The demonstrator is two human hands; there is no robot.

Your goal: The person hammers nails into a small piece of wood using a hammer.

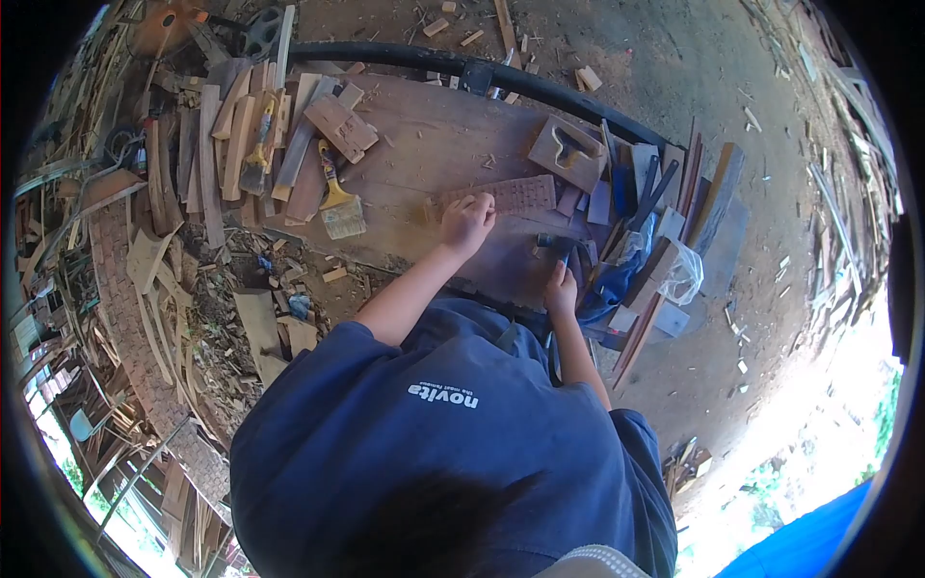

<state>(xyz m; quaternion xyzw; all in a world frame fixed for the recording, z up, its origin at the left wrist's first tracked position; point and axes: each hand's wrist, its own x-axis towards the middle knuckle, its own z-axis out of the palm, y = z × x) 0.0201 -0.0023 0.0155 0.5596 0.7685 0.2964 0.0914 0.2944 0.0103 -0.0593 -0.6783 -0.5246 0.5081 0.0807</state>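
Note:
My left hand (469, 223) is closed, its fingers curled at the near edge of a wooden board (521, 196) with rows of carved marks. What it grips, if anything, is hidden. To its right, my right hand (561, 289) is closed around the lower part of a dark tool (553, 241) with a rounded end. Both hands are over the brown worktop (414, 125), apart from each other. A wooden block with a shaped hollow (567, 152) lies beyond the board, toward the upper right.
Two paintbrushes (341, 204) and wood pieces (236, 144) lie at the left. On the right are stacked strips (715, 197), dark tools and a clear plastic bag (681, 275). A black bar (405, 58) runs behind the worktop. Scraps litter the ground.

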